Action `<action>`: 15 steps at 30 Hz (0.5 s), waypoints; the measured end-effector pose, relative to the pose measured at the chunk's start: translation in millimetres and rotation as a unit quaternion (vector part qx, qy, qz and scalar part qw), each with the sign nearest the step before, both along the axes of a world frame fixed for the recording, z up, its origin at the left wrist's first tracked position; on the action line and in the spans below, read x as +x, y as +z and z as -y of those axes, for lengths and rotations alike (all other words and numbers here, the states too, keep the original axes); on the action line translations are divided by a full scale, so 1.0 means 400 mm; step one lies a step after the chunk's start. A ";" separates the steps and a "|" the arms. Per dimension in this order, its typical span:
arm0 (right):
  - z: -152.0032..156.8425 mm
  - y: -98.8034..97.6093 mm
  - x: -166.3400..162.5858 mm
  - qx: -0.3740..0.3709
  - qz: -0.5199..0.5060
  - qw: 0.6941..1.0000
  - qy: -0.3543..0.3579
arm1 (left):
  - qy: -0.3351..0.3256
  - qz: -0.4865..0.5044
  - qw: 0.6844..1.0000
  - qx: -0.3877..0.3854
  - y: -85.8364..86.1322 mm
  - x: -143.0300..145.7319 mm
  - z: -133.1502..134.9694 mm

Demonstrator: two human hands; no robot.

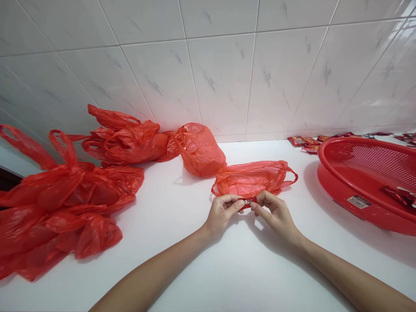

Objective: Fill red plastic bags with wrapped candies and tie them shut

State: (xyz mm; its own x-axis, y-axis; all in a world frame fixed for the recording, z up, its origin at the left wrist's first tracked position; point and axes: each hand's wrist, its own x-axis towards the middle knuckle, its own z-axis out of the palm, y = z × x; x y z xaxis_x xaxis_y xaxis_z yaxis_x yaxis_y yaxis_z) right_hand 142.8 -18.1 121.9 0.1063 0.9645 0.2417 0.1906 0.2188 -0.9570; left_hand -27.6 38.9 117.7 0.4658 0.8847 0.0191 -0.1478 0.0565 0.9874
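Bunched red plastic carrier bags [81, 190] lie heaped on the left of the white tabletop [182, 260], with a rounded, full-looking carrier bag [203, 151] right of them. The left hand [222, 212] pinches one end of a small red wrapped packet [248, 202] between thumb and fingers, just at the near side of an open carrier bag [256, 169]. The right hand [274, 212] has its fingertips closed on the other end. An even, light pinch at both ends, wrists low, should keep the wrapper flat and steady; whether it is sealed, the fingers hide. Farther right stands a red mesh basket [338, 195], other packets [401, 196] inside.
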 end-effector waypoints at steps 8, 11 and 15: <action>-0.005 -0.010 0.003 -0.027 -0.048 0.998 0.040 | 0.008 0.012 1.000 -0.004 0.007 0.003 0.005; -0.005 -0.007 0.003 -0.060 -0.092 0.991 0.072 | -0.005 0.014 1.000 -0.010 0.005 0.003 0.007; -0.002 -0.003 0.003 -0.051 -0.090 0.992 0.069 | -0.010 0.018 1.000 -0.022 0.000 0.002 0.007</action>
